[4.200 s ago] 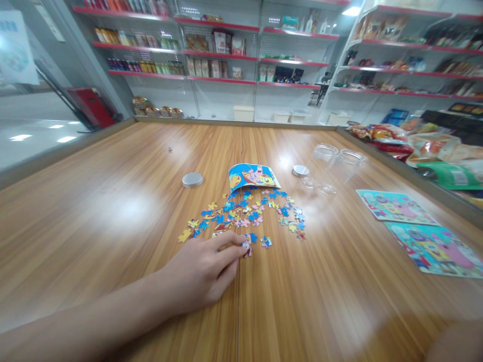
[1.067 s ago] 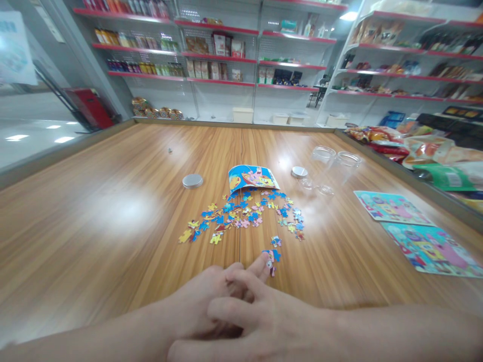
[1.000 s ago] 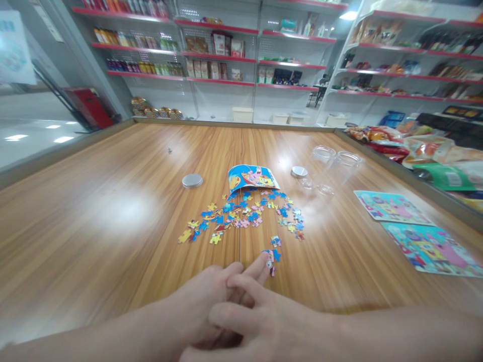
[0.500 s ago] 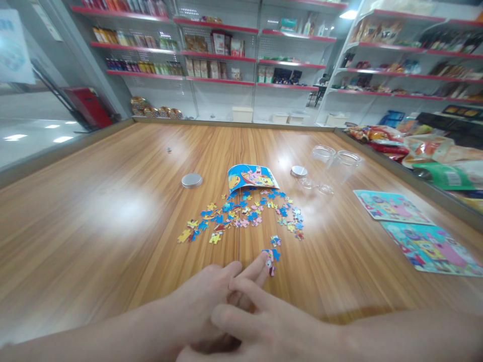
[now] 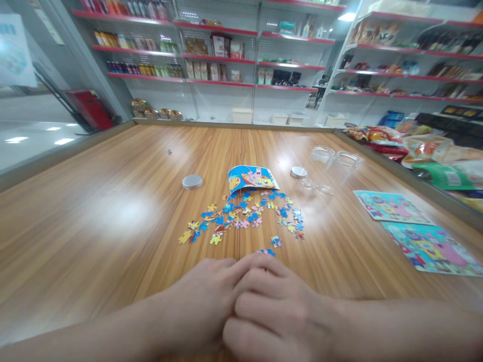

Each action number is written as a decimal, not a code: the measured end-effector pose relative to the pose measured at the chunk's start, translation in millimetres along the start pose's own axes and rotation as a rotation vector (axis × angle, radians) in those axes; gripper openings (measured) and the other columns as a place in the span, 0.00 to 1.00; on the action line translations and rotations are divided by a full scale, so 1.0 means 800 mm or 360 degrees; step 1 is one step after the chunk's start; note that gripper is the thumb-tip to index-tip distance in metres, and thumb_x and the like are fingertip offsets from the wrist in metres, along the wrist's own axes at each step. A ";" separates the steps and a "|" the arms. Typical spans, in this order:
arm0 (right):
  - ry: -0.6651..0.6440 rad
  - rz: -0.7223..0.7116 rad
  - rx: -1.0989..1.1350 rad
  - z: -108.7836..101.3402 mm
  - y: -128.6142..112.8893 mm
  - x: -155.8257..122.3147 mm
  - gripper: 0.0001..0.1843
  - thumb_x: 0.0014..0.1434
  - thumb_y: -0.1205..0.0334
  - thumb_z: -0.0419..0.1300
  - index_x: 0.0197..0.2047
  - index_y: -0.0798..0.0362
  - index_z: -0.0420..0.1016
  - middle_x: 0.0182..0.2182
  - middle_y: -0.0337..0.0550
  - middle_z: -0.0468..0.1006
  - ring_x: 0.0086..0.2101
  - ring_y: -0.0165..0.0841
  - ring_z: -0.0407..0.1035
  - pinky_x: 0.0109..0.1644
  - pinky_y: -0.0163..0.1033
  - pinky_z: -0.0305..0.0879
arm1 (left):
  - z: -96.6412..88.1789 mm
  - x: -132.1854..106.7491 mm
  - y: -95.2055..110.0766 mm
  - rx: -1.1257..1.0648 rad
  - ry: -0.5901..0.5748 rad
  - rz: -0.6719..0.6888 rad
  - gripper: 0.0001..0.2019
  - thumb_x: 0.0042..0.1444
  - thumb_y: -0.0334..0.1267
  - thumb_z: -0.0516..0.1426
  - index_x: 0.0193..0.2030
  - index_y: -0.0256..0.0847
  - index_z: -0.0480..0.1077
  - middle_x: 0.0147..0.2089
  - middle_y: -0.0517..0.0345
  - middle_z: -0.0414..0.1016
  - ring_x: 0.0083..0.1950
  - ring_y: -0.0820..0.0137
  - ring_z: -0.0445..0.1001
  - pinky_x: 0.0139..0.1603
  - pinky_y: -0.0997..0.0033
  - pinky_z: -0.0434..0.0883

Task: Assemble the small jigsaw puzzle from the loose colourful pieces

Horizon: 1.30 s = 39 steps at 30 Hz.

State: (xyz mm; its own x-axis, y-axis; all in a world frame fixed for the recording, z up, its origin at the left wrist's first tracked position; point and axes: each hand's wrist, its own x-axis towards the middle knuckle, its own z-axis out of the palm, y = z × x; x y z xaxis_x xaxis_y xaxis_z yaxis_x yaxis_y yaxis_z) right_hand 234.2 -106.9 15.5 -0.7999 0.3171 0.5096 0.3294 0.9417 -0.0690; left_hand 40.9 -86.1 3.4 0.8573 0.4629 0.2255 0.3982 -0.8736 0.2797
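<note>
Both my hands meet low in the middle over the wooden table [image 5: 113, 261]. My left hand [image 5: 206, 291] is closed, with its fingertips hidden behind the other hand. My right hand [image 5: 277, 306] is curled against it, fingers bent inward, and whatever lies between them does not show. Just beyond the fingers, the top edge of some joined jigsaw pieces [image 5: 267, 252] peeks out. A small blue and yellow jigsaw cluster [image 5: 276, 242] lies a little farther off. Past that, loose jigsaw pieces [image 5: 241, 216] spread in an arc below a curved cartoon-printed sheet [image 5: 253, 177].
A silver lid [image 5: 192, 181] lies left of the pieces, another lid [image 5: 299, 172] to the right. Clear jars [image 5: 345, 168] rest beside it. Two cartoon picture cards [image 5: 433, 246] lie at right. Packaged goods [image 5: 430, 151] line the right edge; shelves [image 5: 219, 58] stand behind.
My right hand has curled its fingers and moved up slightly over the left. The joined jigsaw pieces, mostly visible before, are now largely covered by the hands.
</note>
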 end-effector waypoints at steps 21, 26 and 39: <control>-0.0023 0.0810 0.0052 0.008 0.058 -0.018 0.36 0.56 0.75 0.53 0.68 0.59 0.54 0.64 0.55 0.65 0.64 0.42 0.56 0.68 0.51 0.57 | -0.006 0.003 -0.037 0.0397 0.0127 -0.0159 0.19 0.68 0.40 0.49 0.61 0.35 0.65 0.65 0.44 0.68 0.52 0.57 0.79 0.43 0.56 0.83; -0.0124 0.0855 0.0081 0.009 0.060 -0.017 0.34 0.58 0.75 0.53 0.67 0.56 0.57 0.62 0.54 0.67 0.65 0.46 0.53 0.68 0.59 0.55 | -0.009 0.003 -0.033 0.0333 0.0170 -0.0024 0.14 0.67 0.34 0.49 0.55 0.38 0.69 0.59 0.49 0.73 0.49 0.62 0.80 0.41 0.61 0.84; 0.0103 0.0929 -0.0074 0.007 0.066 -0.017 0.12 0.65 0.65 0.59 0.51 0.53 0.72 0.41 0.46 0.79 0.45 0.43 0.65 0.51 0.51 0.61 | -0.002 -0.002 -0.037 0.0265 0.0363 -0.0111 0.09 0.66 0.34 0.53 0.45 0.39 0.75 0.53 0.53 0.78 0.45 0.65 0.81 0.44 0.60 0.84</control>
State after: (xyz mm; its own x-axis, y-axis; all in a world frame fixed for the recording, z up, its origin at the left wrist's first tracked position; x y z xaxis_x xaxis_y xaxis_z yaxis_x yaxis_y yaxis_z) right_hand 259.7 -61.1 0.4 -0.4476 0.7727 0.4501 0.7288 0.6069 -0.3170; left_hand 27.5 -60.8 -4.0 0.7378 0.5281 0.4205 0.5180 -0.8423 0.1490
